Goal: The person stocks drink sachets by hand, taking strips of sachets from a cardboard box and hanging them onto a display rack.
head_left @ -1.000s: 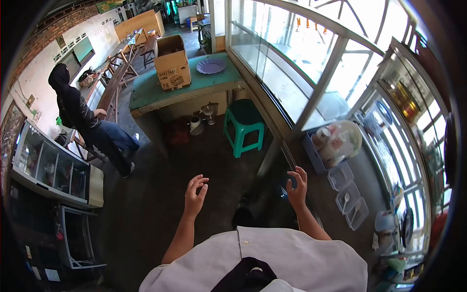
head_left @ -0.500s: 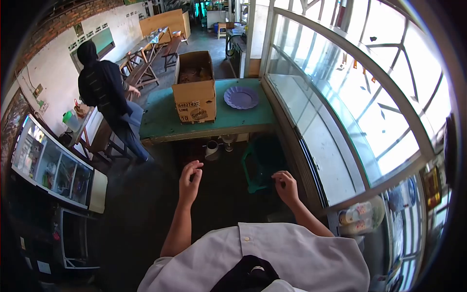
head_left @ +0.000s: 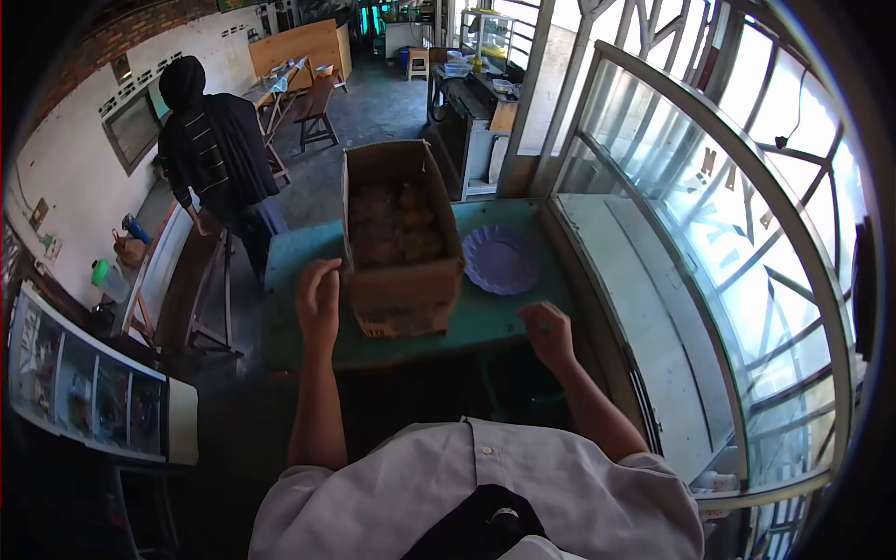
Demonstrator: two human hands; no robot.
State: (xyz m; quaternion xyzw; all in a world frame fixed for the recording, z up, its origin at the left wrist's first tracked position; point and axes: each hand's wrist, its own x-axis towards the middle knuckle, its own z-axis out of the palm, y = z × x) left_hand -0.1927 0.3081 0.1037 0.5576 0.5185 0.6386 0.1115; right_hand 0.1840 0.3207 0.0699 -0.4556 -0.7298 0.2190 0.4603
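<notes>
An open cardboard box (head_left: 401,301) stands on the green table (head_left: 308,245), its contents several brownish, rounded pieces (head_left: 397,222) in shadow. My left hand (head_left: 318,303) is raised just off the near left side of the box, fingers loosely bent and nothing in them. To the right of the box lies a purple plate (head_left: 501,259) with a scalloped rim. Below that plate, over the table's front right part, my right hand (head_left: 548,333) hovers with its fingers loosely curled and holds nothing.
On the right runs a glass display case (head_left: 672,187) with a wooden frame. A person (head_left: 219,154) in dark clothing stands at the left beside a wooden bench (head_left: 191,280). A glass-fronted cabinet (head_left: 98,392) is at lower left, and a wooden stool (head_left: 417,63) stands far back.
I have come closer to the table, so the box and plate look larger and nearer. My left hand is now beside the box. The person at the left has turned and shifted slightly.
</notes>
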